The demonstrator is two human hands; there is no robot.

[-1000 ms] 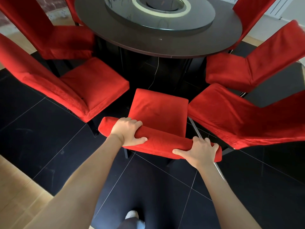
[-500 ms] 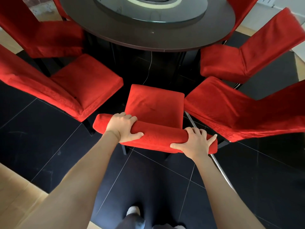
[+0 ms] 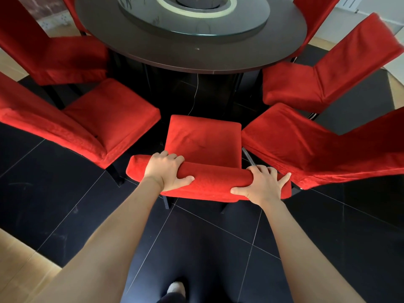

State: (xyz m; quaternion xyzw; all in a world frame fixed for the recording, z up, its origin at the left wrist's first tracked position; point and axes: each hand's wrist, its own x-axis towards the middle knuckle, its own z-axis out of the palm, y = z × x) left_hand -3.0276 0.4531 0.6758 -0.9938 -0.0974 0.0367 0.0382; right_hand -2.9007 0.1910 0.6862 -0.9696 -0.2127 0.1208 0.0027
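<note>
A red fabric-covered chair stands directly in front of me, its seat facing a dark round table. My left hand grips the top of the chair's backrest near its left end, fingers curled over the far side and thumb along the near side. My right hand grips the same backrest near its right end, with fingers over the top. The chair's dark legs show below the backrest on the black tiles.
Red chairs flank it closely: one on the left, one on the right, others further round the table. A glass turntable sits on the table. Black floor tiles lie beneath, with light wood flooring at lower left.
The chair and both hands have shifted forward towards the table, and the seat sits nearer the table edge. Both hands keep their grip on the backrest.
</note>
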